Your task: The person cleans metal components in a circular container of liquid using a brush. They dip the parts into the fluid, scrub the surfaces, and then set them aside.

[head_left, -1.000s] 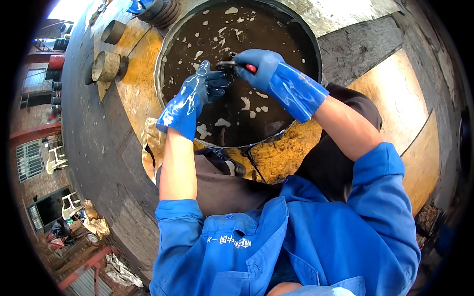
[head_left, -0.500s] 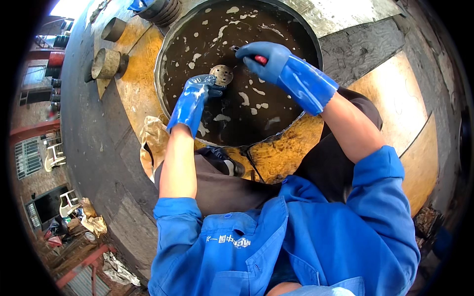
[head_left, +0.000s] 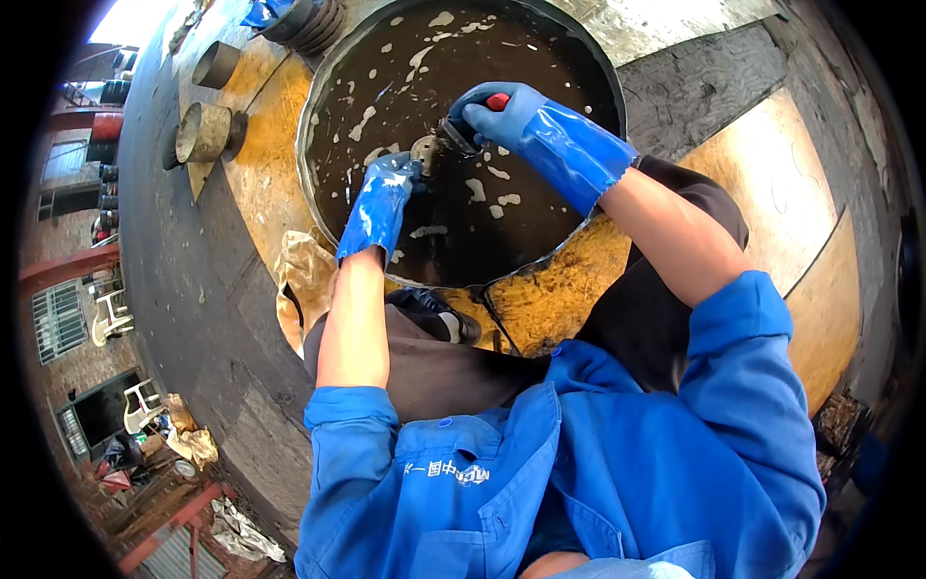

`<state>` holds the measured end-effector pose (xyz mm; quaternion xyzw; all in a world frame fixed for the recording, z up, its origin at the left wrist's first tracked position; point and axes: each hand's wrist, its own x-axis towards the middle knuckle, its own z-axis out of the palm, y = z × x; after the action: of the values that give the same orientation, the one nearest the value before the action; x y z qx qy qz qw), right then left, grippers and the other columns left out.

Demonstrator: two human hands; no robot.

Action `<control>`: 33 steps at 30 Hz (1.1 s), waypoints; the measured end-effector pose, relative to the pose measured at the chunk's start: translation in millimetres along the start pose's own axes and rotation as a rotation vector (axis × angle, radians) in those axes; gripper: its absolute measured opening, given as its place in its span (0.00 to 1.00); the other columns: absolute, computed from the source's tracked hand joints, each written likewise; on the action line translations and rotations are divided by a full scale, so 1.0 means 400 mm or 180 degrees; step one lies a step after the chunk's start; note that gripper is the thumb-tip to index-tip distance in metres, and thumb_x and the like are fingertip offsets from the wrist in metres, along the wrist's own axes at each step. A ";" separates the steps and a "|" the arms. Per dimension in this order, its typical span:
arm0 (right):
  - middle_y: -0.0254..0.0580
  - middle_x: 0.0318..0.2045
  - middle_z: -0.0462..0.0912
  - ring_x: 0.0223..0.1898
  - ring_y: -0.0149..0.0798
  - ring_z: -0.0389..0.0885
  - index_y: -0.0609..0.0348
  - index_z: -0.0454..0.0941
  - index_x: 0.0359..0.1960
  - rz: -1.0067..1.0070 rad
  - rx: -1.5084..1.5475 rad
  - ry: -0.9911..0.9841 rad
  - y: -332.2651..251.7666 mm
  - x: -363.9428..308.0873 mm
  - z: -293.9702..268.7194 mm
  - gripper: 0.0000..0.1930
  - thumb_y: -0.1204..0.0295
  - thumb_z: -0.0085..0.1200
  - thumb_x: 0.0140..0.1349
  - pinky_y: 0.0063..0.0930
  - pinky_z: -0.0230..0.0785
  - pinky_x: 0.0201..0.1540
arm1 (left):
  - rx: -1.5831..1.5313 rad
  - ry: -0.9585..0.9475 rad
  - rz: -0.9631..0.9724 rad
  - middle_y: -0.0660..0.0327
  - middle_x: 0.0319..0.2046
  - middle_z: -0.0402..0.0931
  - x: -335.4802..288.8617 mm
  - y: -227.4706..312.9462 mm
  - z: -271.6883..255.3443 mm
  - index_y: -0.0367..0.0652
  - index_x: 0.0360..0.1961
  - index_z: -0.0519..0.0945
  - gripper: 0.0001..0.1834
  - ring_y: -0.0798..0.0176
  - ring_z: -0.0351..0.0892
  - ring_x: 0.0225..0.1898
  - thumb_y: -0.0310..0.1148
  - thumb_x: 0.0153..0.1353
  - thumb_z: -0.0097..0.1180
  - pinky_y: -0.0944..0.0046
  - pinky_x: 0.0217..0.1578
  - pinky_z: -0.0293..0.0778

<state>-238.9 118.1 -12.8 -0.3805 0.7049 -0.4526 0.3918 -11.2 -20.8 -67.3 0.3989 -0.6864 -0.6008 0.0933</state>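
My left hand (head_left: 394, 174), in a blue rubber glove, grips the edge of a round grey metal disc with small holes (head_left: 424, 151) above dark liquid. My right hand (head_left: 502, 114), gloved the same way, is closed round a red-handled brush (head_left: 497, 101). The brush's dark head is against or just beside the disc's right side; its bristles are not clear. Both hands are over a large round tub (head_left: 307, 164) of dark, foam-flecked liquid. Part of the disc is hidden by my left fingers and the brush head.
Metal rings (head_left: 203, 132) stand on the boards left of the tub, with a stack of dark rings (head_left: 307, 27) behind them. A crumpled tan sack (head_left: 301, 275) lies by my left knee. Wooden sheets (head_left: 762, 174) cover the ground at right. My legs flank the tub's near rim.
My right hand has turned and lowered the brush head toward the disc, where it was apart before. The disc has tilted and shifted slightly in my left hand.
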 end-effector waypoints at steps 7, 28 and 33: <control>0.33 0.37 0.91 0.37 0.27 0.86 0.53 0.89 0.46 -0.0109 0.1011 0.0141 0.000 -0.022 0.033 0.10 0.68 0.57 0.70 0.25 0.80 0.46 | -0.0249 0.0073 0.0166 0.68 0.31 0.81 -0.066 0.097 0.048 0.37 0.39 0.86 0.09 0.69 0.76 0.35 0.29 0.66 0.57 0.64 0.39 0.73; 0.38 0.39 0.90 0.39 0.30 0.87 0.57 0.88 0.48 -0.0156 0.0002 -0.0335 -0.011 -0.095 0.009 0.11 0.71 0.56 0.69 0.28 0.81 0.49 | 0.0214 -0.0032 0.0382 0.67 0.34 0.81 -0.063 0.089 0.045 0.34 0.44 0.86 0.12 0.72 0.73 0.38 0.29 0.67 0.54 0.68 0.42 0.72; 0.37 0.38 0.90 0.34 0.28 0.87 0.60 0.88 0.47 0.0250 0.0876 0.0071 -0.023 -0.085 -0.019 0.12 0.69 0.56 0.69 0.25 0.82 0.41 | 0.0158 -0.0313 0.0536 0.71 0.30 0.77 -0.038 0.075 0.057 0.34 0.36 0.85 0.11 0.74 0.69 0.34 0.28 0.67 0.53 0.69 0.37 0.70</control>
<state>-230.6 148.1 4.9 -0.2903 0.6549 -0.5334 0.4498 -27.8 5.1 -40.9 0.3121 -0.7359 -0.5925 0.0998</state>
